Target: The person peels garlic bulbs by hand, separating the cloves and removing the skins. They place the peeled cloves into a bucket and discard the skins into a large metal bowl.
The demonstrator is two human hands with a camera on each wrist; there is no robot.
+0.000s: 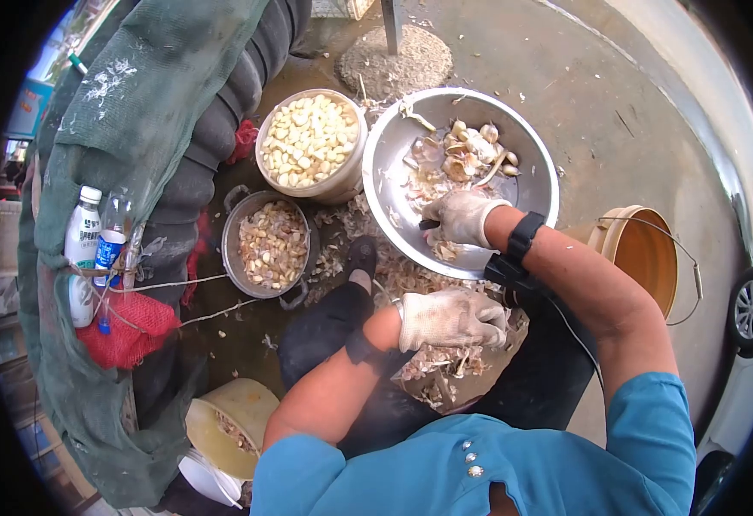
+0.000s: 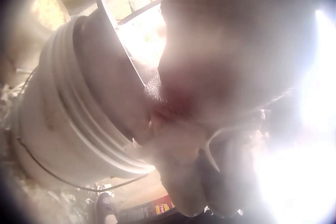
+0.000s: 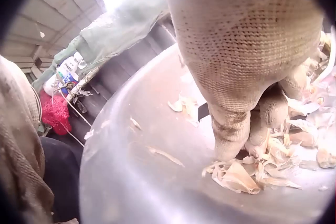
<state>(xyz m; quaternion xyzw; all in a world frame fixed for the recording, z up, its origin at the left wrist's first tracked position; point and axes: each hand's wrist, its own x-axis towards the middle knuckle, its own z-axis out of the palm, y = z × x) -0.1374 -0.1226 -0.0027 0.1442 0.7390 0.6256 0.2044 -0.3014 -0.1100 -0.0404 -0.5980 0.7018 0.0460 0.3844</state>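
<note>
My right hand (image 1: 464, 217), in a pale knitted glove, reaches into a wide metal basin (image 1: 527, 202). Its fingers curl around a small black object (image 1: 429, 224), whose end sticks out beside the index finger, and the fingertips touch papery garlic skins (image 3: 239, 178). Beyond it in the basin lie garlic bulbs (image 1: 471, 150) with stems and loose skins. My left hand (image 1: 449, 320), also gloved, hovers over my lap with bent fingers, above peelings (image 1: 445, 361). A thin pale strip (image 2: 212, 153) shows by its blurred fingers in the left wrist view; I cannot tell what they grip.
Beyond my left hand stand a tub of peeled cloves (image 1: 312, 142) and a handled pot of cloves (image 1: 266, 245). A yellowish bucket (image 1: 651, 249) is at right, another pail (image 1: 239, 421) at lower left. Bottles (image 1: 83, 228) and red netting (image 1: 127, 331) hang on green mesh.
</note>
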